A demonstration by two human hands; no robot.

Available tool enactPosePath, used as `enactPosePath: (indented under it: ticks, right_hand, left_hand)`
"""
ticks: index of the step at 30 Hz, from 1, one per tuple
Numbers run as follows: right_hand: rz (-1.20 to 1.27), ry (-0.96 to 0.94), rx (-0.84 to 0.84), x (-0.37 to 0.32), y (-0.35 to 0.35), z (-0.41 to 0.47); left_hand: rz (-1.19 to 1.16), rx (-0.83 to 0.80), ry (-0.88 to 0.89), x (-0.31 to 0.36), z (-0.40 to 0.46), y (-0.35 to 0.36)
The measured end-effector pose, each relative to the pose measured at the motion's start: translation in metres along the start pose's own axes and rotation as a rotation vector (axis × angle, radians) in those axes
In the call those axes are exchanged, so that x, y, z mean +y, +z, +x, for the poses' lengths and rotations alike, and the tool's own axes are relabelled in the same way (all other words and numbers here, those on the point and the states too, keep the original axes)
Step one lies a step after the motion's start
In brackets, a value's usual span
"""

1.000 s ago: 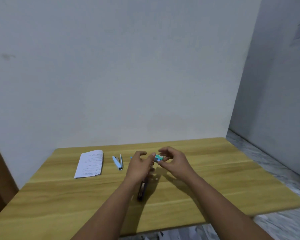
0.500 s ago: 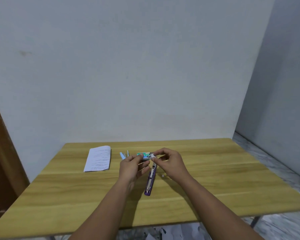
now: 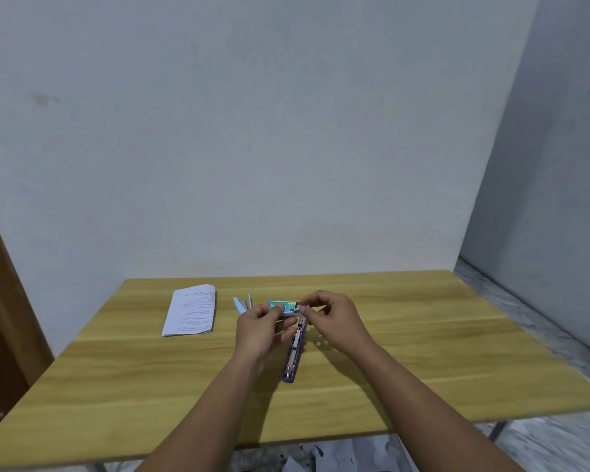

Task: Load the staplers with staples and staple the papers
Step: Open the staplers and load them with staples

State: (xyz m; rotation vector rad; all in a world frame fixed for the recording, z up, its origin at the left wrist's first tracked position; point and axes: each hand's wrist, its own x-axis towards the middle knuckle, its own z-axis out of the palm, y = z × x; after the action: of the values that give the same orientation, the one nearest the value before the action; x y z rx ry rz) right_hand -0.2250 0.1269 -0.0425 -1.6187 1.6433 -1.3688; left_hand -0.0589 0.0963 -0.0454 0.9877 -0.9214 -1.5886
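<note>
— Moved since a half second back: right hand (image 3: 334, 318) drawn slightly off the staple box (image 3: 284, 308), fingers (image 3: 304, 310) pinched on something pale at the box's right end, likely its inner tray or a staple strip; too small to tell

— And the left hand (image 3: 258, 330)?

— Closed round the box, held above the far end of the purple stapler (image 3: 294, 349)

— Stapler's lie?

— Flat and open on the tabletop (image 3: 423, 335), long axis running near-to-far, directly below both hands; right hand probably nearer its channel. Blue stapler (image 3: 242, 304) and papers (image 3: 191, 310) left of the box, untouched
</note>
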Motion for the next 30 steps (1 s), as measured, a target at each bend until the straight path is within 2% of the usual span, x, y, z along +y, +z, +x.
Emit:
enactPosePath:
  ticks: [9,20,25,28,30]
  right_hand:
    - [-0.152,-0.02,-0.058,-0.001,-0.003,0.007]
    - [-0.107,-0.117,-0.009,0.002,-0.016,0.005]
    - [0.002,-0.122,0.126,0.001,-0.028,0.006]
    - [0.048,-0.019,0.239,0.017,-0.051,0.008]
    - [-0.067,0.09,0.302,0.041,-0.071,0.006]
  left_hand:
    - [0.051,0.018,0.001,0.0,0.002,0.003]
    - [-0.063,0.048,-0.063,-0.002,0.001,0.013]
    - [-0.08,0.066,-0.077,-0.004,0.003,0.013]
    - [-0.095,0.077,-0.068,-0.003,0.003,0.01]
    - [-0.102,0.083,-0.07,-0.004,0.005,0.007]
